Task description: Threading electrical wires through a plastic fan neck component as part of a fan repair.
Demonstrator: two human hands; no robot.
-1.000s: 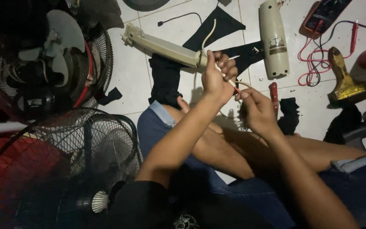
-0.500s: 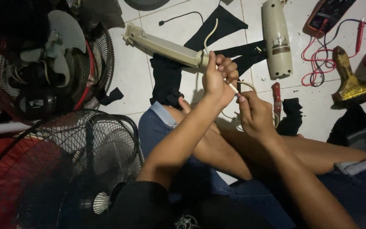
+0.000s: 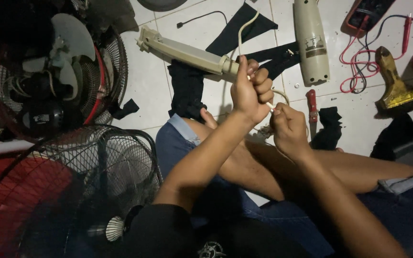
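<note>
Left hand (image 3: 252,93) fisted tight round the cream cord (image 3: 243,29) just off the end of the beige fan column (image 3: 187,52) on the tile; right hand (image 3: 288,126) pinches the cord's free end just below that fist, fingertips closed, though I cannot quite tell whether they hold bare wire. Risk: pulling too hard could snap the strands or slip my grip, since the two hands sit almost touching. Count: two beige housings, two fan guards (image 3: 106,177), one red-handled screwdriver (image 3: 312,106), one multimeter (image 3: 369,13)
</note>
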